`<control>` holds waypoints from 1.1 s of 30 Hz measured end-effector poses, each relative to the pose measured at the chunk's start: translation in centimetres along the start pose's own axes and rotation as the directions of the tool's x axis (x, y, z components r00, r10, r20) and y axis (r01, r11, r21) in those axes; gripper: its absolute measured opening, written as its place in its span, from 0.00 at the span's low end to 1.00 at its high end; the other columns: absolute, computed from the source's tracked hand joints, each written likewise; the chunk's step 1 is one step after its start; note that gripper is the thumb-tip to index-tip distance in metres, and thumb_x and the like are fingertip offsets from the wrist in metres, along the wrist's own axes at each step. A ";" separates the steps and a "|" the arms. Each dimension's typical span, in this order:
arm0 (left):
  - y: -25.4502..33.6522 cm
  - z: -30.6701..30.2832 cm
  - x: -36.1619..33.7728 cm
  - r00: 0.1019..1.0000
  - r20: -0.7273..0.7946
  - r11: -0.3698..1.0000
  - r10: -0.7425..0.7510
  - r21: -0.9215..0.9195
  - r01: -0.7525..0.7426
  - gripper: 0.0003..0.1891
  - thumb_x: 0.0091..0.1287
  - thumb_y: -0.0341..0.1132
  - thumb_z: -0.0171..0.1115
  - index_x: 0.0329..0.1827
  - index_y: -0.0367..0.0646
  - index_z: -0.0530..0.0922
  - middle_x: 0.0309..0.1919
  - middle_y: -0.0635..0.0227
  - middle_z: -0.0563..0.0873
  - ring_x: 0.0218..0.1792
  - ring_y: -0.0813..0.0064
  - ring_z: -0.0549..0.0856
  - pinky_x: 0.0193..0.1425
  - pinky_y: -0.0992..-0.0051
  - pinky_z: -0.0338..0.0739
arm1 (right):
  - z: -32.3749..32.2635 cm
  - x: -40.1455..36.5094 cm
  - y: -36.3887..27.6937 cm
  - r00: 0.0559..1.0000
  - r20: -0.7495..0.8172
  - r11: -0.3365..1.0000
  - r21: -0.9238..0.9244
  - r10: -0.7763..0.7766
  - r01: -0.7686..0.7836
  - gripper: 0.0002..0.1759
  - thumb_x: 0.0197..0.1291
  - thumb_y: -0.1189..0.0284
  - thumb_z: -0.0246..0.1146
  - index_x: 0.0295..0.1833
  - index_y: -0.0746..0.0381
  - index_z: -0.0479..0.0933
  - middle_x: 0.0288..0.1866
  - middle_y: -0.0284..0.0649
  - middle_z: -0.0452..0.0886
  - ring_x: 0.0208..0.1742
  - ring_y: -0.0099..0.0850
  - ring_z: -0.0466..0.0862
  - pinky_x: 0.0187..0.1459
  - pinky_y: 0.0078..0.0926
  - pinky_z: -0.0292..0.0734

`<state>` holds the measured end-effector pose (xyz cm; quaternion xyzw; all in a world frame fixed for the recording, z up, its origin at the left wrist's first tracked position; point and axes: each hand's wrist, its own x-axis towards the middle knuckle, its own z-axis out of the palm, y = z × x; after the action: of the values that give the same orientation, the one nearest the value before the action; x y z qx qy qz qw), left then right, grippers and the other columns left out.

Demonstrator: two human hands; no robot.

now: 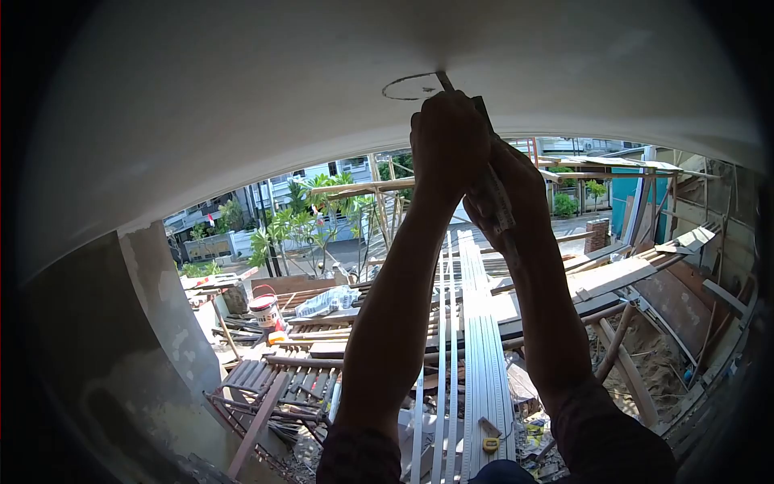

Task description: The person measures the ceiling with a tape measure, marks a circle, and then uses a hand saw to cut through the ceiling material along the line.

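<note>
We see a thin tool [444, 79] held up with its tip touching the white ceiling [242, 97], right on the edge of a circle [411, 86] drawn there. The tool slants down and to the right from that tip, and its long flat lower part shows just beside the wrist on the right.

The left hand [447, 137] is closed in a fist around the upper part of the tool, just under the ceiling. The right hand [512, 189] sits lower and behind it, wrapped around the tool's lower part. Both hands are dark against the light, so we cannot make out single fingers. Both arms reach straight up from the bottom of the frame, close together.

Below the arms, long pale rails [484, 339] run away from us over a deck of boards and scrap. A yellow tape measure [490, 444] lies by the near end of the rails. To the left stands a white bucket [264, 310] with a red rim, near a stack of slats [274, 383]. A grey pillar [161, 306] rises at the left up to the ceiling. Beyond the deck we see trees [306, 218] and houses in sunlight.
</note>
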<state>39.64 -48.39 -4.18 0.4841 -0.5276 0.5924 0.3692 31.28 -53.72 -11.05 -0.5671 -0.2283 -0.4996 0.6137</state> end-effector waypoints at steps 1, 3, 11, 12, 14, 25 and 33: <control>0.3 0.1 -0.3 1.000 -0.009 1.000 0.011 0.005 -0.011 0.11 0.65 0.33 0.58 0.35 0.32 0.82 0.33 0.48 0.86 0.37 0.52 0.89 0.46 0.56 0.83 | 0.1 -0.7 -0.2 1.000 0.006 1.000 0.003 -0.014 0.014 0.15 0.79 0.71 0.47 0.56 0.68 0.76 0.25 0.34 0.77 0.13 0.18 0.74 0.11 0.14 0.69; 1.1 0.1 -1.8 0.986 0.033 0.949 -0.165 -0.267 0.167 0.14 0.69 0.34 0.53 0.35 0.31 0.82 0.33 0.42 0.86 0.40 0.47 0.89 0.49 0.54 0.83 | 0.4 -2.4 -0.2 0.993 -0.101 0.983 0.180 0.063 -0.045 0.13 0.76 0.65 0.55 0.47 0.64 0.77 0.21 0.34 0.78 0.10 0.21 0.75 0.10 0.17 0.68; 0.8 0.2 -1.8 0.998 -0.015 0.998 0.058 0.013 -0.057 0.10 0.63 0.31 0.62 0.32 0.30 0.80 0.30 0.47 0.84 0.36 0.49 0.89 0.43 0.52 0.83 | -0.8 -1.8 0.3 0.995 -0.081 0.983 0.181 0.057 -0.042 0.16 0.76 0.66 0.54 0.55 0.68 0.77 0.22 0.36 0.77 0.10 0.21 0.73 0.09 0.17 0.68; 1.3 -0.1 -2.4 0.993 -0.056 0.991 0.103 0.086 -0.098 0.09 0.58 0.30 0.67 0.33 0.31 0.79 0.29 0.53 0.82 0.32 0.52 0.88 0.40 0.55 0.84 | -0.5 -2.1 0.3 0.982 -0.125 0.965 0.236 0.142 -0.110 0.16 0.76 0.66 0.55 0.55 0.68 0.77 0.21 0.35 0.77 0.10 0.21 0.73 0.08 0.18 0.67; 1.9 -0.3 -1.9 0.995 -0.026 0.989 0.092 0.116 -0.088 0.09 0.59 0.30 0.66 0.33 0.31 0.79 0.30 0.52 0.83 0.33 0.53 0.88 0.41 0.57 0.84 | -0.7 -2.4 -0.1 0.993 -0.047 0.951 0.297 0.104 -0.086 0.16 0.76 0.65 0.55 0.53 0.68 0.77 0.21 0.35 0.77 0.10 0.21 0.73 0.08 0.18 0.67; 1.3 -0.5 -0.9 0.990 0.121 0.955 0.069 0.280 -0.101 0.08 0.61 0.29 0.62 0.36 0.31 0.80 0.33 0.50 0.85 0.39 0.53 0.88 0.42 0.59 0.84 | -1.2 -1.2 -0.1 0.987 0.039 0.916 0.369 0.154 -0.157 0.14 0.76 0.65 0.55 0.51 0.66 0.78 0.22 0.33 0.77 0.13 0.19 0.76 0.12 0.16 0.70; 1.9 -0.9 0.6 0.979 0.168 0.970 -0.116 0.233 0.075 0.10 0.66 0.31 0.58 0.37 0.31 0.81 0.34 0.48 0.85 0.41 0.48 0.87 0.50 0.56 0.81 | -1.9 0.2 -0.3 0.983 0.127 0.902 0.395 0.131 -0.172 0.15 0.78 0.63 0.53 0.48 0.64 0.78 0.18 0.32 0.75 0.11 0.20 0.74 0.11 0.16 0.68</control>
<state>37.49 -47.92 -4.07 0.5994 -0.4644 0.5835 0.2908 30.53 -55.47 -11.23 -0.4676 -0.3115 -0.3640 0.7428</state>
